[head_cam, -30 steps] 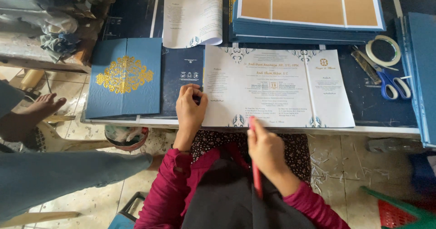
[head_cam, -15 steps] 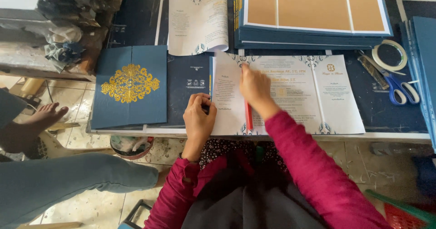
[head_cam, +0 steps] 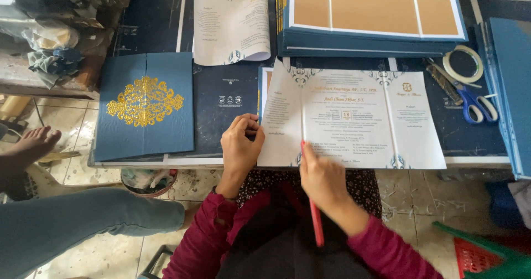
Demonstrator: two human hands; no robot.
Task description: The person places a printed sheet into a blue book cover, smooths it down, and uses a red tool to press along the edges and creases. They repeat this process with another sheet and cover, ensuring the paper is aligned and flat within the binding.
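Observation:
A white printed sheet with blue corner ornaments lies open on the dark table, its left panel lifted along a fold. My left hand pinches the left edge of that panel near the bottom. My right hand grips a red stick-like tool and presses its tip on the lower end of the left fold line. The tool's tail runs back over my wrist.
A closed blue card cover with a gold ornament lies at left. A stack of blue covers with brown board panels stands behind. Scissors, a tape roll, another printed sheet. Another person's leg and foot at lower left.
My right hand has drawn the red tool down the left fold from the top of the sheet toward its near edge. My left hand stays at the sheet's left edge.

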